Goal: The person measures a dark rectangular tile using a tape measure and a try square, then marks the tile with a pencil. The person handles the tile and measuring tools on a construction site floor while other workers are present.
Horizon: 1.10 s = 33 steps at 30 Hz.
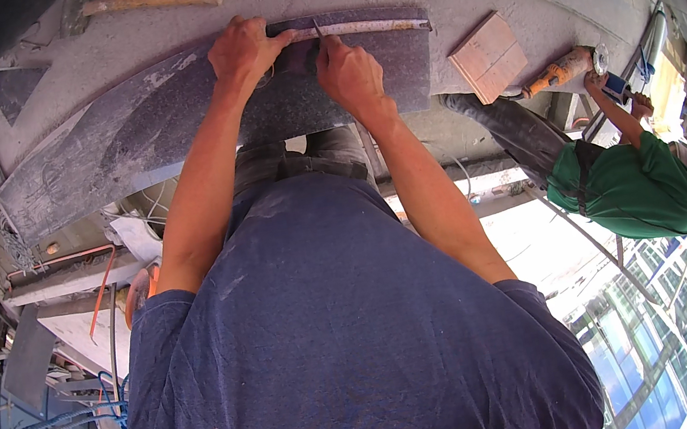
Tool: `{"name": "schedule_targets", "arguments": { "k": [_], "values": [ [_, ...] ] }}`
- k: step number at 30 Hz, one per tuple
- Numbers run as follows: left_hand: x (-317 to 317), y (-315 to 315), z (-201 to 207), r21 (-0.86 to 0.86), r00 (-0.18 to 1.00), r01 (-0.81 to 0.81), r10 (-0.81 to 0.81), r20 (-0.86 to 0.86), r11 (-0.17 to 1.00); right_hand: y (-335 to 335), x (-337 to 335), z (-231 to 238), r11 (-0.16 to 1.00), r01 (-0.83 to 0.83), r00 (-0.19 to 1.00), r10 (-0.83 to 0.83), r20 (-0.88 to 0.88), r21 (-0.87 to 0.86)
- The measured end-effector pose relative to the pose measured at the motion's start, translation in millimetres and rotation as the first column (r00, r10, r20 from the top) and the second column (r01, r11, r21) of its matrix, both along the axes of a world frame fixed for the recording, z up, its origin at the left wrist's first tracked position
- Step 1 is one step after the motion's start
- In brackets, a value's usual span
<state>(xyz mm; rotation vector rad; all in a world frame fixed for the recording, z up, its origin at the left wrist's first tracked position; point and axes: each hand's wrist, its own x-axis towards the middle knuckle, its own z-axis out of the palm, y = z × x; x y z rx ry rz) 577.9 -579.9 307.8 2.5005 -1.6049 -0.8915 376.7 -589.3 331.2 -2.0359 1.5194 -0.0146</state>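
Note:
A long dark grey slab lies across in front of me, dusty toward its left end. Along its far edge runs a pale, worn measuring tape, stretched out to the slab's right end. My left hand is closed on the tape, with its thumb pressed along it; a thin loop shows below the palm. Just to the right, my right hand pinches a thin dark marking tool, its tip up against the tape. Fingers hide most of that tool, so its exact kind is unclear.
A hammer with a wooden handle lies at the far left, above a dark triangular offcut. Reddish-brown tiles sit right of the slab. Farther right, a person in a green shirt reaches toward an orange angle grinder.

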Motion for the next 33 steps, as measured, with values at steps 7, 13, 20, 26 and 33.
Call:
{"name": "schedule_targets", "arguments": {
  "k": [7,13,20,26,33],
  "values": [
    [-1,4,-5,-0.081,1.000,0.014,-0.012,0.022,0.997,-10,12,10,0.997,-0.043,0.992,0.051,-0.112,0.069],
    [2,9,-12,-0.187,1.000,0.003,-0.007,-0.021,0.982,-60,36,51,0.810,-0.007,0.935,0.213,-0.283,0.587],
    [-5,7,-16,-0.176,0.997,-0.079,0.080,0.002,0.981,-80,58,62,0.756,-0.019,0.885,0.317,-0.340,0.654],
    [-7,7,-13,-0.103,0.993,-0.113,0.110,-0.040,0.988,-81,63,56,0.737,0.031,0.879,0.301,-0.369,0.675],
    [-9,10,-14,-0.065,0.991,-0.126,0.123,-0.050,0.990,-78,56,49,0.734,-0.075,0.825,0.426,-0.371,0.675]
  ]
}}
